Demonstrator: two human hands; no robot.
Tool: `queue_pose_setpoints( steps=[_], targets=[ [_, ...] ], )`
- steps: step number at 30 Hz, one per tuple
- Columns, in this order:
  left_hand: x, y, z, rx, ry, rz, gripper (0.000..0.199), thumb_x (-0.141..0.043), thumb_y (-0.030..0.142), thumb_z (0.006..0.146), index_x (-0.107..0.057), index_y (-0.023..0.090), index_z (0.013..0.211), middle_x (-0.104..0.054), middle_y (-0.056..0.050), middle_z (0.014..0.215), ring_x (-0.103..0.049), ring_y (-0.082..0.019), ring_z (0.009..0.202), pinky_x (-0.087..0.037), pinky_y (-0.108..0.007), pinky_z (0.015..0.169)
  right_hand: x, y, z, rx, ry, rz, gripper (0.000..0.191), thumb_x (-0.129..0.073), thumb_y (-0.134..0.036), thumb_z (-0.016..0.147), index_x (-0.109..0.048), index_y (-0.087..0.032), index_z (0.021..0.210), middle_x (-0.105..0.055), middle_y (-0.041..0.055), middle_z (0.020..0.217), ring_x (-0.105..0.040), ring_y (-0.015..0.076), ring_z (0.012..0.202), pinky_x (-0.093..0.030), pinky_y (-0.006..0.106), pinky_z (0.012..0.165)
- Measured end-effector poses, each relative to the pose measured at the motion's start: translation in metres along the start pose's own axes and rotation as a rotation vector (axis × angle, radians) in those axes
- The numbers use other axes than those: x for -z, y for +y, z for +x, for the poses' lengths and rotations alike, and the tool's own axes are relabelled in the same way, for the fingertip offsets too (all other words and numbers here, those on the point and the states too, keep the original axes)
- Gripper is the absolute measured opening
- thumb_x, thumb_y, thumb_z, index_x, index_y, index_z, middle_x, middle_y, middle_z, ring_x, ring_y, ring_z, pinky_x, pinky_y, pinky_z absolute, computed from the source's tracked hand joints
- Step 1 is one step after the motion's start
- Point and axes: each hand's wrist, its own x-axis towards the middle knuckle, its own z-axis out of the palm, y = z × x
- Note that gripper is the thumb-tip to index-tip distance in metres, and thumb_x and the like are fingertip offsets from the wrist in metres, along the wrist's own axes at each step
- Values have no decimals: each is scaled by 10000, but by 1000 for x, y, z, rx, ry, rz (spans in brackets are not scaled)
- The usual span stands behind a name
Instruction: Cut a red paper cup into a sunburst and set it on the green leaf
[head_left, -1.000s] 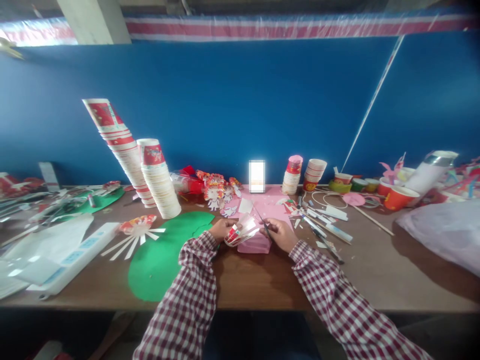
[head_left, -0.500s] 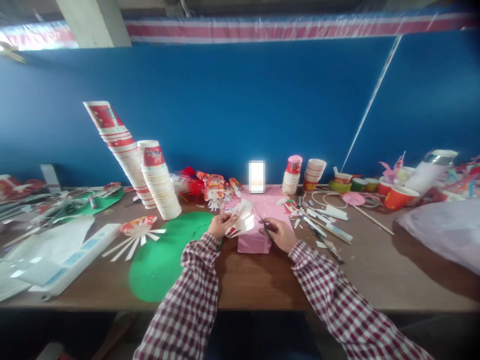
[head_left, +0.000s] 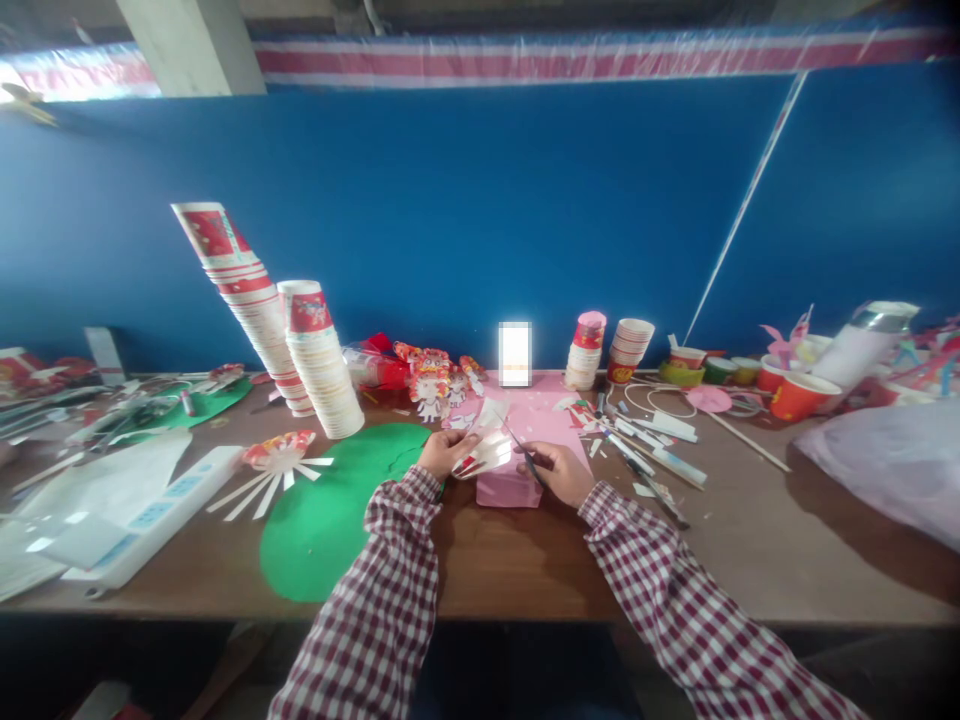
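At the pink sheet (head_left: 508, 492), your left hand (head_left: 442, 453) is pinching the slit cup (head_left: 493, 454), inward-angled right hand (head_left: 564, 474) gripping scissors (head_left: 532, 465).

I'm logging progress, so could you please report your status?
Left hand holds slit paper cup. Right hand holds slim dark tool. Pink sheet underneath, no obstruction seen.

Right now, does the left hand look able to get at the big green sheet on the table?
Probably yes: the left hand is close to the green sheet, with nothing visible standing between, though it holds a cut paper piece.
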Motion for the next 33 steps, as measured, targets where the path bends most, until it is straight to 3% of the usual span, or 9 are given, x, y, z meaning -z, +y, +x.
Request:
queue_pose_setpoints(
  steps=[8, 20, 33],
  targets=[
    [1, -2, -1, -10, -66, 28, 467, -711, 489, 535, -688, 72, 743, -617, -30, 532, -491, -94, 458, -368, -219, 471, 1, 1, -1, 4, -25, 11, 434, -604, -412, 725, -609, -144, 1067, -641, 32, 730, -576, 161, 652, -466, 259, 590],
    [1, -2, -2, -14, -82, 36, 462, -692, 504, 558, -670, 68, 708, -606, -31, 530, -482, -92, 455, -365, -222, 471, 0, 3, 0, 0, -14, -3, 458, -616, -447, 709, -614, -144, 1053, -617, 5, 655, -544, 137, 571, -422, 228, 523],
    [2, -6, 1, -11, -106, 65, 426, -693, 490, 560, -677, 85, 688, -612, -22, 524, -494, -102, 459, -371, -223, 474, 1, 2, 0, 13, -13, -63, 444, -607, -456, 713, -628, -153, 1037, -626, 8, 665, -554, 151, 594, -436, 244, 559]
  ],
)
